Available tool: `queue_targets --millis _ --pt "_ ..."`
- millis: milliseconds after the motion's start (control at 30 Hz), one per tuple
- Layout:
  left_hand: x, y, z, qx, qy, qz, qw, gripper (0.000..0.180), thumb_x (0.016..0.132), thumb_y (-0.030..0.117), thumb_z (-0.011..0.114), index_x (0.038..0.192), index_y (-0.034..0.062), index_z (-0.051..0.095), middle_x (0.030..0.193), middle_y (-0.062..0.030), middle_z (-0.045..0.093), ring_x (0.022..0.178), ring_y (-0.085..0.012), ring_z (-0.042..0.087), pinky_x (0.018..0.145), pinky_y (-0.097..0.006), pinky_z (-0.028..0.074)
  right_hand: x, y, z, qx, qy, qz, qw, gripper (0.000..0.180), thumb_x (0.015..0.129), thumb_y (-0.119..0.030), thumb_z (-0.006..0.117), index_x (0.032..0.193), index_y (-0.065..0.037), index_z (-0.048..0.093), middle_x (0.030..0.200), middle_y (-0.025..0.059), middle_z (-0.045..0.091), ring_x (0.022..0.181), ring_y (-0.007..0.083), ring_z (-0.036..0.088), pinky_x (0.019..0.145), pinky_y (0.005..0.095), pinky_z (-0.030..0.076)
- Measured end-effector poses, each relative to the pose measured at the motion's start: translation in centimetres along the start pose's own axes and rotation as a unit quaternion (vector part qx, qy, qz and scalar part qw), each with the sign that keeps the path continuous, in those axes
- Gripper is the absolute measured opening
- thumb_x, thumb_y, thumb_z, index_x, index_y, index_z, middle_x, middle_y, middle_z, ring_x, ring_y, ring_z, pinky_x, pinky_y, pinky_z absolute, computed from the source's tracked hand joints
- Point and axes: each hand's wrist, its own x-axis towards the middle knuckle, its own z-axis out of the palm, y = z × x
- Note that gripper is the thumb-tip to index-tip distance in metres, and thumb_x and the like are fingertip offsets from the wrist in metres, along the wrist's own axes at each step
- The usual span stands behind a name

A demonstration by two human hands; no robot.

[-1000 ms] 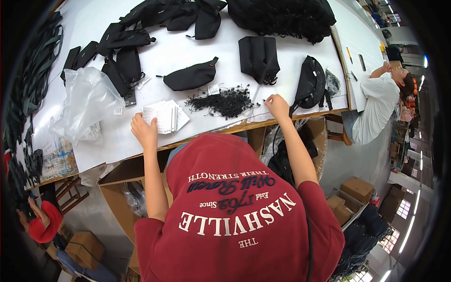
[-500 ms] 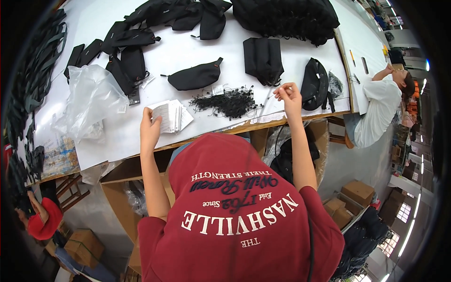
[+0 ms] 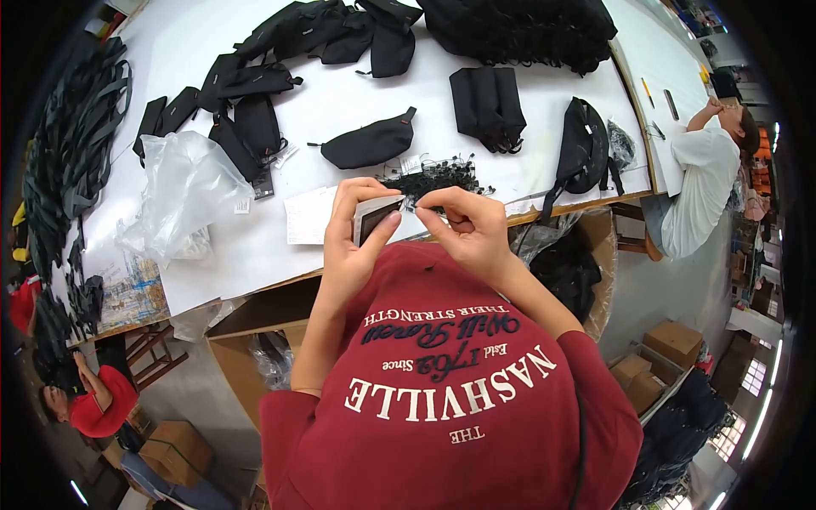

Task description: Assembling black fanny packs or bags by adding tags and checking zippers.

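Observation:
My left hand (image 3: 347, 242) grips a small stack of hang tags (image 3: 376, 214), pale at the edge with a dark face showing, above the table's near edge. My right hand (image 3: 474, 231) is closed in a pinch by the tags' upper corner; what its fingertips hold is too small to make out. Just beyond both hands lies a tangled pile of black tag strings (image 3: 442, 175). More white tags (image 3: 308, 218) lie flat left of my left hand. Farther off, a black waist bag (image 3: 370, 142) rests on the white tabletop.
A crumpled clear plastic bag (image 3: 191, 183) lies at the left. Black pouches (image 3: 306, 34) are heaped at the back, with folded black bags (image 3: 487, 109) and another waist bag (image 3: 583, 153) at right. Dark straps (image 3: 81, 136) pile far left. A co-worker (image 3: 701, 183) is at right.
My left hand has lifted some tags off the table and moved right. My right hand has come left and nearer, from beside the folded bags to the tags' corner.

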Motion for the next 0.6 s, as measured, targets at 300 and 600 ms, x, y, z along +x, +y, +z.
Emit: queue_targets --millis 300,600 --pt "-0.7 1.3 0.9 0.12 0.083 0.059 0.988 0.02 0.073 -0.006 0.068 0.092 0.0013 0.065 0.083 -0.0087 0.058 0.077 -0.017 0.057 0.068 -0.025 0.045 -0.4 0.1 1.3 -0.086 0.024 -0.045 0.995 0.009 0.077 -0.011 0.068 0.084 -0.006 0.064 0.053 0.0043 0.048 0.043 0.0137 0.042 0.042 0.0274 0.033" --pt "-0.1 0.4 -0.9 -0.017 -0.026 0.077 0.997 0.011 0.086 0.008 0.062 0.088 -0.0024 0.066 0.087 -0.0067 0.059 0.08 -0.0137 0.055 0.071 -0.024 0.044 -0.1 0.4 0.5 0.079 -0.017 0.087 0.993 0.008 0.079 -0.003 0.068 0.086 -0.004 0.064 0.053 -0.0073 0.035 0.05 0.0011 0.028 0.045 0.0205 0.019"
